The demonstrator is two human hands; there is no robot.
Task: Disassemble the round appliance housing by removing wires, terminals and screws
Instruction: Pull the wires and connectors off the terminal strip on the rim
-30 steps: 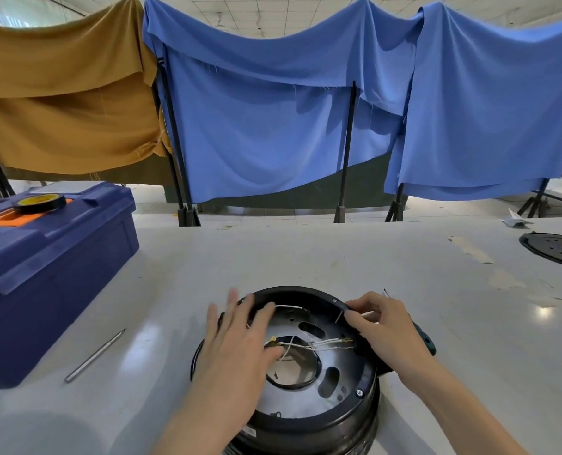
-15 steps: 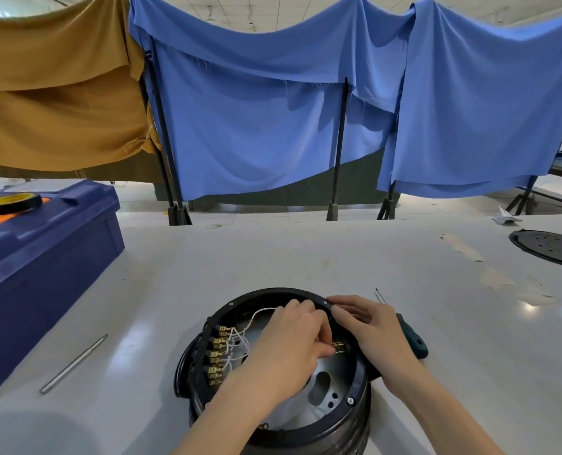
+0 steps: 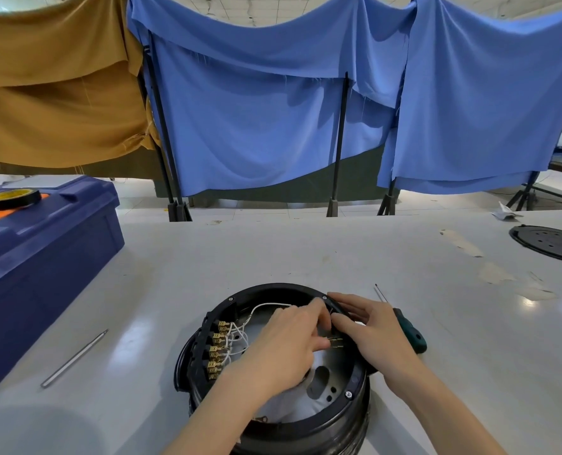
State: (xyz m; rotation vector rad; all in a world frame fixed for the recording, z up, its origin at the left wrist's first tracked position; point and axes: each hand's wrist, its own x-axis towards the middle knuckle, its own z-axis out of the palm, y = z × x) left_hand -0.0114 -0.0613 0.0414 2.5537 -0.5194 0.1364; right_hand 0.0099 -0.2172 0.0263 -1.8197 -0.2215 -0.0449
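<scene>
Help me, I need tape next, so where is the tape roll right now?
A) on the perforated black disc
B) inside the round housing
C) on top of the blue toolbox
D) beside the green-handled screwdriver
C: the tape roll lies flat on the lid of the blue toolbox at the far left of the table.

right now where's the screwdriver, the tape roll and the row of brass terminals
screwdriver (image 3: 412,334), head view, on its green handle beside the housing
tape roll (image 3: 10,194), head view, on its yellow top face, on the blue toolbox
brass terminals (image 3: 214,351), head view, on the middle terminal of the row
</scene>
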